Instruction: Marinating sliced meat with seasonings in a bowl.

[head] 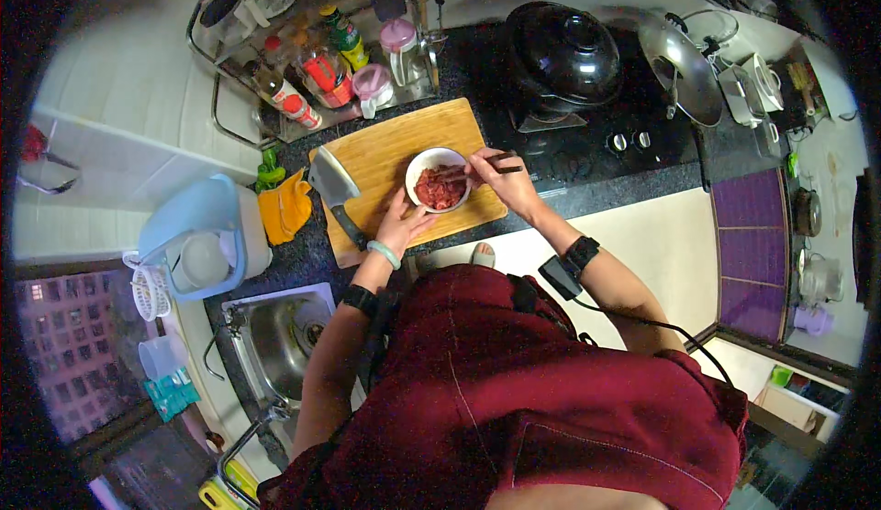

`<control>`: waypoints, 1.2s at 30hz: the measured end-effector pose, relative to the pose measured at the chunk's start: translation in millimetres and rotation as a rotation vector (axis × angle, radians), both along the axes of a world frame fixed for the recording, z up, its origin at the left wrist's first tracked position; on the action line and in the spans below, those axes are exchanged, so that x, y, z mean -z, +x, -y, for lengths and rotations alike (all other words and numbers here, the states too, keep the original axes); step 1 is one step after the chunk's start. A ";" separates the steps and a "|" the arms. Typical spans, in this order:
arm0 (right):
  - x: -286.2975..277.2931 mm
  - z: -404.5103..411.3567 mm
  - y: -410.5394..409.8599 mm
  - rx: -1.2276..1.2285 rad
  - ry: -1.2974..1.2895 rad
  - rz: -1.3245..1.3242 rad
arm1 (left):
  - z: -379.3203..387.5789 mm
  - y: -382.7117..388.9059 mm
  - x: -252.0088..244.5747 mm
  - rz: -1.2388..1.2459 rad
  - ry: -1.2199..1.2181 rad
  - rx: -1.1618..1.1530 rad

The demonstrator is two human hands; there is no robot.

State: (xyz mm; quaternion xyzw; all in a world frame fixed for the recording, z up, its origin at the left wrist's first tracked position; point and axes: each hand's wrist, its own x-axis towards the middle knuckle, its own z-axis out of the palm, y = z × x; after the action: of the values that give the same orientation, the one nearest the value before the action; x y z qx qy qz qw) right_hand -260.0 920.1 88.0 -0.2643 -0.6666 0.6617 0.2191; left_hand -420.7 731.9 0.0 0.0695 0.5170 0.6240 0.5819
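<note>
A white bowl (411, 178) with pieces of raw red meat (440, 190) in it sits on a wooden cutting board (385, 142). My left hand (399, 222) holds the near left side of the bowl, thumb by its rim. Over the bowl's right rim, my right hand (497, 176) grips dark chopsticks (508, 169), whose tips reach into the meat. A cleaver (334, 178) with a dark handle lies at the board's left edge, its handle end close to my left wrist.
Left of the board lie an orange cloth (285, 209) and green peppers (270, 169). A steel sink (282, 338) is at the lower left, below a blue-lidded bin (237, 235). Behind stands a rack with bottles (341, 39). A lidded black wok (564, 52) occupies the stove, right of the board.
</note>
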 end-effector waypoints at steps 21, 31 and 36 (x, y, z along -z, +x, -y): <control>-51.7 -12.5 30.6 0.003 0.379 0.294 | -2.5 6.3 -17.7 -0.026 -0.026 0.010; -41.0 7.3 28.7 0.033 0.078 0.038 | 0.7 1.6 -6.2 -0.020 0.002 -0.001; -23.6 18.6 36.6 -0.169 0.320 0.010 | -2.0 1.2 -6.5 -0.012 0.000 0.023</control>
State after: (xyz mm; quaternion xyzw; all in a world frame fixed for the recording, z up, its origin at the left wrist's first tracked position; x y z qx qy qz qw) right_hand -223.4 901.5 111.6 -0.1722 -0.7842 0.5620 0.1987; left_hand -419.5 733.8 6.5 0.0792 0.5197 0.6168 0.5859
